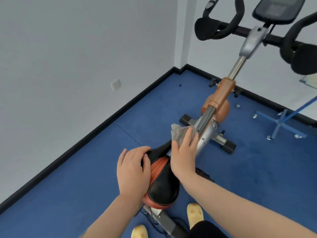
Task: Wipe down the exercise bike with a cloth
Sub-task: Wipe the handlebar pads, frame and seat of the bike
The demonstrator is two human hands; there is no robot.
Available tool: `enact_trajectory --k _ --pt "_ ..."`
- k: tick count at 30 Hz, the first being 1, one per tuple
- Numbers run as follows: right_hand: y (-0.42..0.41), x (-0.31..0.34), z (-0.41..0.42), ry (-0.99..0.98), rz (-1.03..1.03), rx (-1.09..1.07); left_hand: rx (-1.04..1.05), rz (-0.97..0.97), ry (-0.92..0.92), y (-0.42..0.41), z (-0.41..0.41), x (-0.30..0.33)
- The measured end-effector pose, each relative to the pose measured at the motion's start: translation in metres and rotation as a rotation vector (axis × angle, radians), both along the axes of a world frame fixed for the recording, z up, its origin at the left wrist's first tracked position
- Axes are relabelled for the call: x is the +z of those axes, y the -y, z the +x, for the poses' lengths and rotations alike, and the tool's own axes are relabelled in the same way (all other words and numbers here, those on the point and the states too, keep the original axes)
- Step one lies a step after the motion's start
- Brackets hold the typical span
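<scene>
We see one exercise bike [221, 98] standing on the blue floor [85, 177] in a corner of the room, its frame running away from us toward the two black handlebars [221, 23] and the one display [276, 11] at the top. One black and orange seat [163, 179] is nearest to us, at the lower middle.

Two bare forearms come in from the bottom edge. Our left hand [133, 170] lies on the left side of the seat, palm down, with the fingers bent over the narrow front part of the seat and slightly apart. Our right hand [183, 152] reaches further forward, just past the nose of the seat. Its fingers are stretched out, close together, and they press one grey cloth [180, 132] against the silver frame tube [204, 134]; the thumb lies at the left edge of the cloth. The upper part of the cloth stands out above the fingertips.

Below, two yellow slippers [194, 215] are on the floor, one on each side of the bike's rear base.
</scene>
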State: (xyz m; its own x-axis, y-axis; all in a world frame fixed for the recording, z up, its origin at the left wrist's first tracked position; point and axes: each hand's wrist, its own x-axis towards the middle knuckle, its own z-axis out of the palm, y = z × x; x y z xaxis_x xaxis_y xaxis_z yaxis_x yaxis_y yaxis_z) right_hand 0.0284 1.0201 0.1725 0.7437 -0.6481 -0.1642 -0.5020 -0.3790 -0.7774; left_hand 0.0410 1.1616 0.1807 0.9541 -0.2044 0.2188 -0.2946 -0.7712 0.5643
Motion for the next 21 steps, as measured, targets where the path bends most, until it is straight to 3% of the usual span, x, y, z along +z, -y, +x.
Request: enact_trajectory --k 6,10,14,19,21 --pt "-0.02 0.019 -0.003 -0.102 0.025 -0.049 -0.193 0.069 0.02 -0.006 0.003 0.003" --pt "-0.063 0.014 -0.052 -0.186 -0.137 0.141 -0.356 0.161 0.017 -0.017 0.008 0.002" --pt "-0.056 0.022 -0.049 -0.186 -0.044 0.092 -0.457 0.14 0.0 -0.03 0.013 -0.001" --pt "-0.113 0.018 -0.079 -0.291 -0.378 0.068 -0.496 0.016 -0.023 -0.044 0.005 -0.004" --pt "-0.127 0.013 -0.092 -0.311 -0.417 0.099 -0.523 -0.01 -0.032 -0.049 0.006 -0.007"
